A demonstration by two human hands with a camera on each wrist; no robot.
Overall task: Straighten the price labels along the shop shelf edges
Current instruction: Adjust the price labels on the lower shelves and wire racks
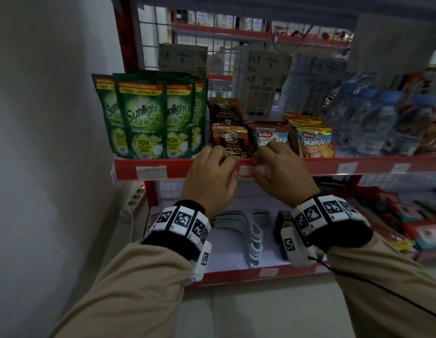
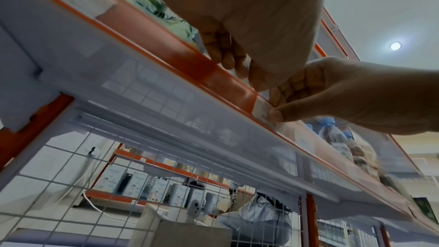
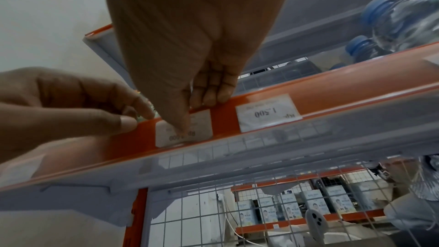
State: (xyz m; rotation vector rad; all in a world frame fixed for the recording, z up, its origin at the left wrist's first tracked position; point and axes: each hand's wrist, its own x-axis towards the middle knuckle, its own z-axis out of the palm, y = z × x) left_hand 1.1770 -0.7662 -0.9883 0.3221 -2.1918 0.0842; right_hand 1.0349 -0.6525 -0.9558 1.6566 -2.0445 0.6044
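Note:
A white price label (image 1: pixel 248 171) sits in the clear strip of the red shelf edge (image 1: pixel 182 167), below the coffee sachets. In the right wrist view my right hand (image 3: pixel 197 114) presses its thumb on this label (image 3: pixel 202 121), with its fingers curled over the top of the strip. My left hand (image 1: pixel 226 164) pinches the strip just left of the label, thumb in front and fingers over the top. The left wrist view shows the left hand (image 2: pixel 242 70), the right hand (image 2: pixel 280 104) and the label (image 2: pixel 262 109) between them. The print on the label is partly hidden by the thumb.
More labels sit along the same edge: one at the left (image 1: pixel 151 172), two at the right (image 1: pixel 347 167), (image 1: pixel 402 167). Green Sunlight pouches (image 1: pixel 143 118), Malkist packs (image 1: pixel 314 142) and water bottles (image 1: pixel 372 123) stand above. A wall closes the left; a lower shelf (image 1: pixel 236 274) lies under my wrists.

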